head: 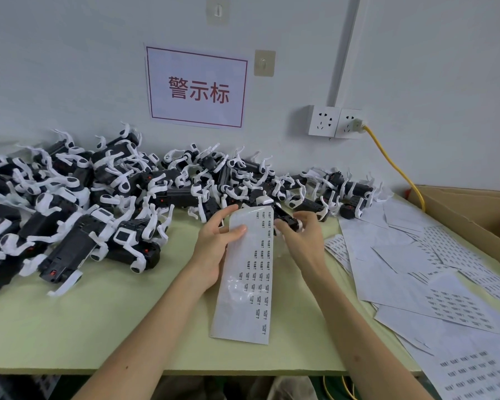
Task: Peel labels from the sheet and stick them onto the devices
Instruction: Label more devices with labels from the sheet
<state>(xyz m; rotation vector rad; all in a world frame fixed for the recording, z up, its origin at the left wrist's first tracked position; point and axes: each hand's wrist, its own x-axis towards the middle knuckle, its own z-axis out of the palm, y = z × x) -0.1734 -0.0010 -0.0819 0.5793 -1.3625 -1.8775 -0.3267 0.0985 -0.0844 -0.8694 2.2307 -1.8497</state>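
Observation:
A long white label sheet (pixel 250 272) with small black printed labels hangs in front of me over the table. My left hand (pixel 215 242) grips its upper left edge, thumb on top and fingers behind. My right hand (pixel 302 236) holds a black and white device (pixel 283 216) just right of the sheet's top, fingers curled round it. Whether a peeled label is on my fingertips cannot be made out.
A big pile of black and white devices (pixel 104 194) covers the back and left of the pale green table (pixel 98 321). Loose label sheets (pixel 433 284) lie scattered at the right. A cardboard box (pixel 479 215) stands far right. A yellow cable (pixel 393 163) runs from wall sockets.

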